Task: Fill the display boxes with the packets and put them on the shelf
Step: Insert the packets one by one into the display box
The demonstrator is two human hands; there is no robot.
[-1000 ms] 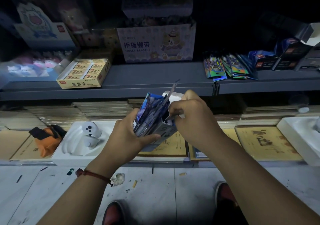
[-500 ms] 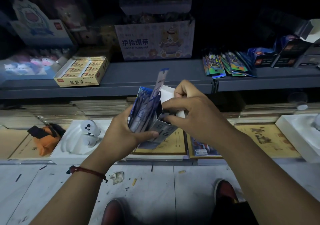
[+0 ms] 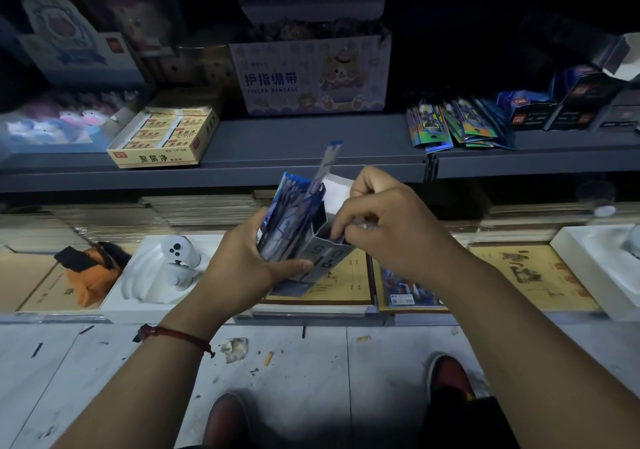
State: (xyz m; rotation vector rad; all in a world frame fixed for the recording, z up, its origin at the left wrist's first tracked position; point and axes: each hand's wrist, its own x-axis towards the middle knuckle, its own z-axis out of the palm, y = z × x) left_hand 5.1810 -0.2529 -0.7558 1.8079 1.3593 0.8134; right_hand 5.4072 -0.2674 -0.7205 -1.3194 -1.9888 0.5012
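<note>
Dim grey metal shelf (image 3: 311, 150) runs beyond both hands. The left hand (image 3: 249, 261) grips the small grey cardboard display box (image 3: 325, 253) with shiny blue foil packets (image 3: 291, 216); the right hand (image 3: 391, 227) pinches one at its mouth. Loose packets may slip out if the box tilts.

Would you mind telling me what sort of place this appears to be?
Probably a stationery shop: the shelf holds an eraser box and a finger bandage box, with notebooks laid out below.
</note>
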